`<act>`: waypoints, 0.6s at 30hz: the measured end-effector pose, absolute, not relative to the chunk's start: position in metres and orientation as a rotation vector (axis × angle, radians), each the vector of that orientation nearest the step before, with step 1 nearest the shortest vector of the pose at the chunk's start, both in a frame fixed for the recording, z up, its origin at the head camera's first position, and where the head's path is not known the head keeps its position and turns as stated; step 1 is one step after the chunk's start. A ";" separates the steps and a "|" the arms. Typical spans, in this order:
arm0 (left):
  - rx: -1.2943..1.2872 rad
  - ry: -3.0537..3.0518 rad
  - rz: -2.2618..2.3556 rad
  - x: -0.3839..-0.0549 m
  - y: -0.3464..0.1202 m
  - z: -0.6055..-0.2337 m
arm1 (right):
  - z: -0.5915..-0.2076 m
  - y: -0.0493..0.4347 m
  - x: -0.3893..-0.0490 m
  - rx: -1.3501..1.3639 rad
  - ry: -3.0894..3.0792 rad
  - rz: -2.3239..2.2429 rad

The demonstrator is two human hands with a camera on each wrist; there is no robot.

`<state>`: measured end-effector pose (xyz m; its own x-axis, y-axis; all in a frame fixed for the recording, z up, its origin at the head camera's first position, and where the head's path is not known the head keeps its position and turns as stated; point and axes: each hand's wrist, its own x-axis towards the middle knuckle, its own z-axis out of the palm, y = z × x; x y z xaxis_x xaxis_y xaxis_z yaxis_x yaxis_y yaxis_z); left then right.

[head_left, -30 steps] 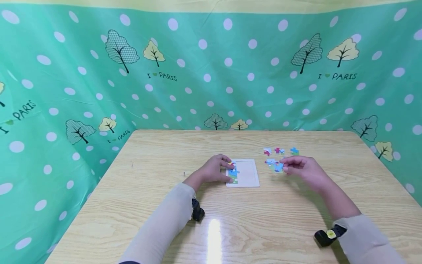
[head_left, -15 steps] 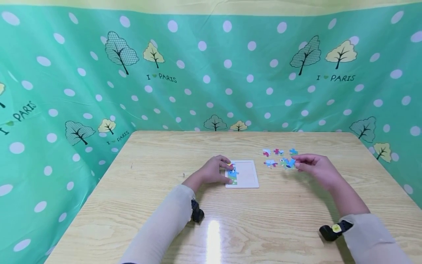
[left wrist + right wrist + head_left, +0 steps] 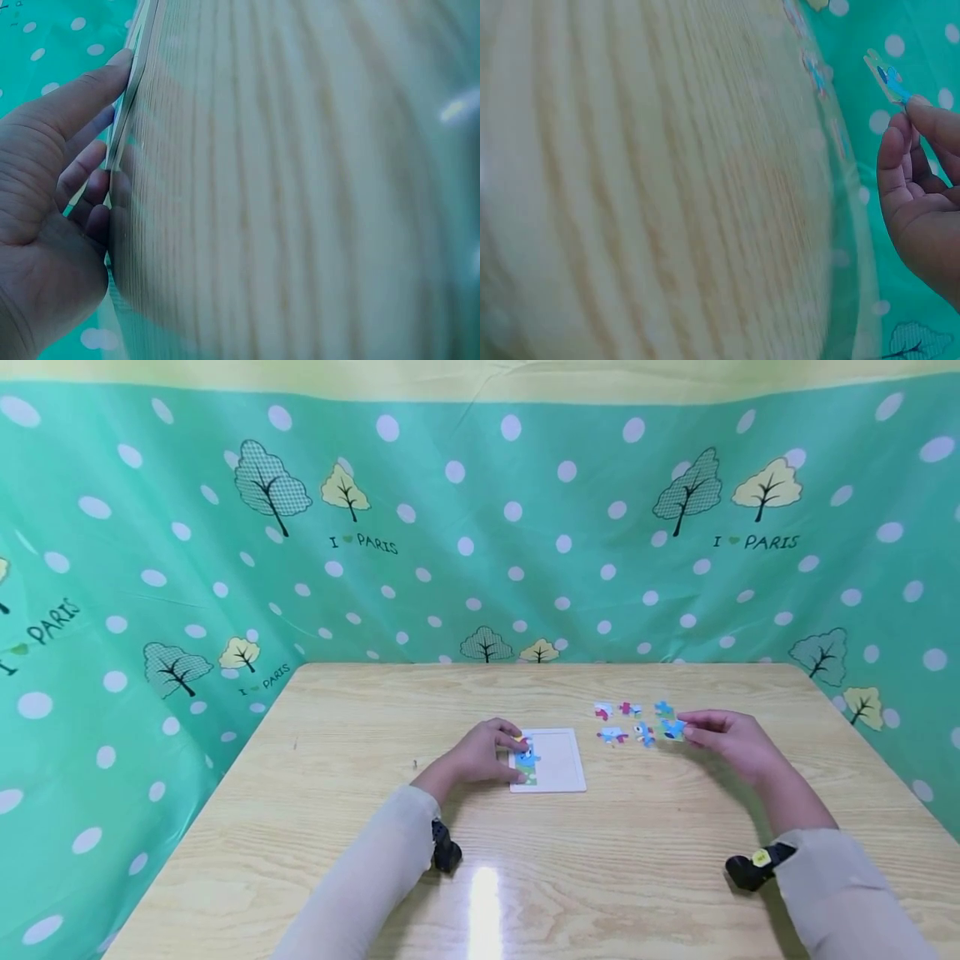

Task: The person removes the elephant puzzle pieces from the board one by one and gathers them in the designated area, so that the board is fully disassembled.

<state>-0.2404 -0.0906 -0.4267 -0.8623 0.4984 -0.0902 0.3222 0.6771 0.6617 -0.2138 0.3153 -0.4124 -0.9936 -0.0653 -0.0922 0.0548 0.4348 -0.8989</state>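
Left hand (image 3: 480, 755), spread, is likely steadying the jigsaw tray (image 3: 558, 762); right hand (image 3: 731, 741), nearer the table's (image 3: 615, 843) right edge, is pinching a puzzle piece (image 3: 672, 731).

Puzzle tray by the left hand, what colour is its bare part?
White; the puzzle tray shows best in the head view.

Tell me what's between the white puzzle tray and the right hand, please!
From the tray toward the right hand, the head view shows bare table, one loose puzzle piece, a second loose piece, and the piece that hand pinches.
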 end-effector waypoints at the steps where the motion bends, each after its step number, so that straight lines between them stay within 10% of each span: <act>1: 0.659 2.627 0.967 -0.240 -0.091 -0.427 | -0.414 0.317 -0.215 0.005 2.567 -1.598; 18: 0.684 2.613 1.003 -0.241 -0.092 -0.428 | -0.424 0.325 -0.231 0.103 2.609 -1.447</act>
<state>-0.2407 -0.0916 -0.4284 -0.8557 0.5126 -0.0710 0.3336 0.6513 0.6816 -0.2312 0.3245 -0.4238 -0.9855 -0.0155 -0.1690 0.1352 0.5305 -0.8368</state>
